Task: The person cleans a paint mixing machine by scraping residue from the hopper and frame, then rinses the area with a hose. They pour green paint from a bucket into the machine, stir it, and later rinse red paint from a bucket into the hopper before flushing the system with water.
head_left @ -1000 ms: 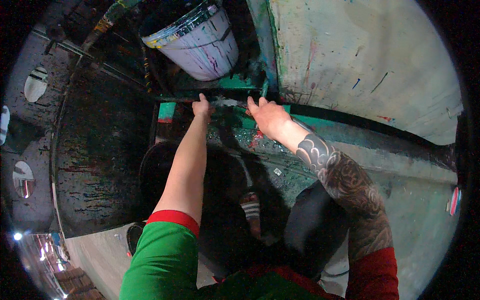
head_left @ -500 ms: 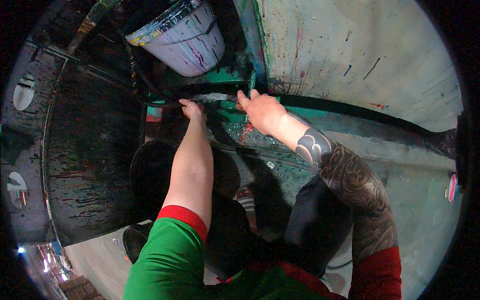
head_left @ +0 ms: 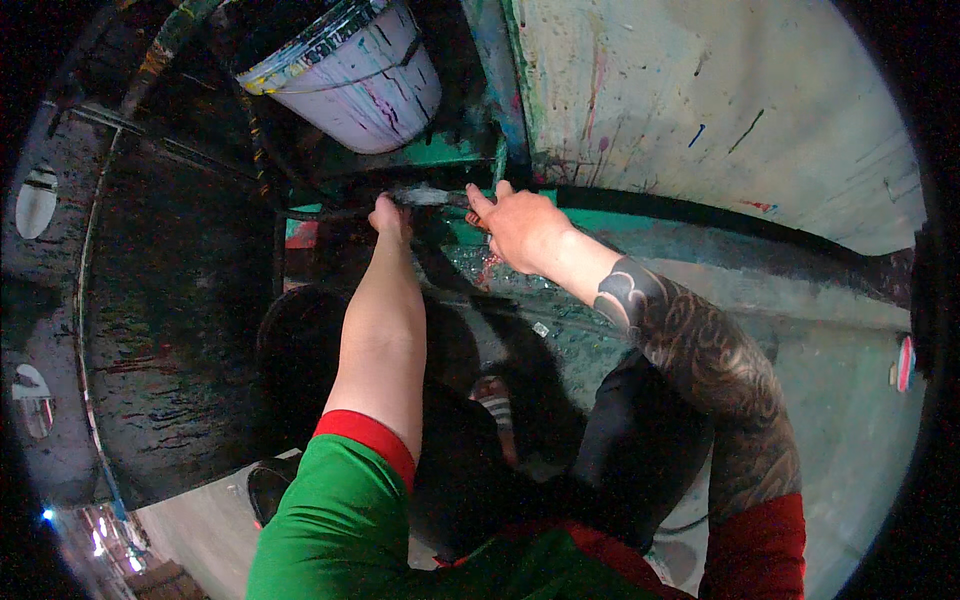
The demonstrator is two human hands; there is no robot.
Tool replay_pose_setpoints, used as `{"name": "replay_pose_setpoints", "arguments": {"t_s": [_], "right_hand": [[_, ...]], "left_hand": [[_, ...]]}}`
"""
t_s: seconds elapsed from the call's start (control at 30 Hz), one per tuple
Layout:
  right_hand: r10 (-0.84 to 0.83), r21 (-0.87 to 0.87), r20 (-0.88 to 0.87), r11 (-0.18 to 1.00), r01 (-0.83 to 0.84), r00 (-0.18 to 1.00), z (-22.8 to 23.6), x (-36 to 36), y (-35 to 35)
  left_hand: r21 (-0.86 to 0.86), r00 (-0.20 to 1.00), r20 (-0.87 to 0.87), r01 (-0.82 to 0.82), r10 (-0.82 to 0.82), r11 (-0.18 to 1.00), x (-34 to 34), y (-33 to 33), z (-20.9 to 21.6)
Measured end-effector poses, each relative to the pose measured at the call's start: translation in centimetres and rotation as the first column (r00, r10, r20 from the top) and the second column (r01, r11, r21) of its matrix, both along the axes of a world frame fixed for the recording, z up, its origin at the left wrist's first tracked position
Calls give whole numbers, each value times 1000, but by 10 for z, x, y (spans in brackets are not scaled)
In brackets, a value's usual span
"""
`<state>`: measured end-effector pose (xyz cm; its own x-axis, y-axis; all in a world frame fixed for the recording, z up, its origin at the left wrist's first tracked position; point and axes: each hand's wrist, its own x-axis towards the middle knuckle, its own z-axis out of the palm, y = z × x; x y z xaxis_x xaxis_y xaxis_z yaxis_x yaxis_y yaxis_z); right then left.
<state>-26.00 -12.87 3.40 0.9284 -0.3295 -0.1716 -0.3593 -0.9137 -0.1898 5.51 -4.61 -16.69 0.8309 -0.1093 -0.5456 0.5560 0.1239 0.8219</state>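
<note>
My left hand (head_left: 390,217) is closed round the end of a dark hose (head_left: 340,212) that runs in from the left. Between my two hands a whitish streak (head_left: 422,195), which looks like spraying water, crosses to the right. My right hand (head_left: 525,230) is bent round a dark, narrow piece at the end of that streak; its kind is hidden by my fingers. Below my hands, wet drops and a red smear (head_left: 488,270) mark the green surface.
A paint-streaked white bucket (head_left: 370,85) stands tilted in view beyond my hands. A pale, paint-spattered panel (head_left: 700,110) rises at the right. At the left is a dark, stained panel (head_left: 170,330). A small white scrap (head_left: 540,329) lies below my hands.
My left hand has shifted slightly to the right, closer to my right hand. The bucket and the panels sit a little farther left in view.
</note>
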Motion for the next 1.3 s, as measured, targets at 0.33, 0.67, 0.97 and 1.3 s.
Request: {"name": "replay_pose_setpoints", "arguments": {"t_s": [0.33,0.67,0.97,1.3], "right_hand": [[-86,58,-15,994,87,996,8,-4,-7],[-193,-36,71,980,196,979,13,-13,-15],[-149,22,24,989,149,989,19,-14,-10],[-118,25,36,993,117,992,7,-14,-5]], "left_hand": [[373,976,140,-209,167,904,-14,-24,-2],[528,974,176,-214,140,822,-46,-45,30],[515,977,165,-203,136,833,-51,-45,31],[413,972,10,-218,235,884,-39,-37,14]]}}
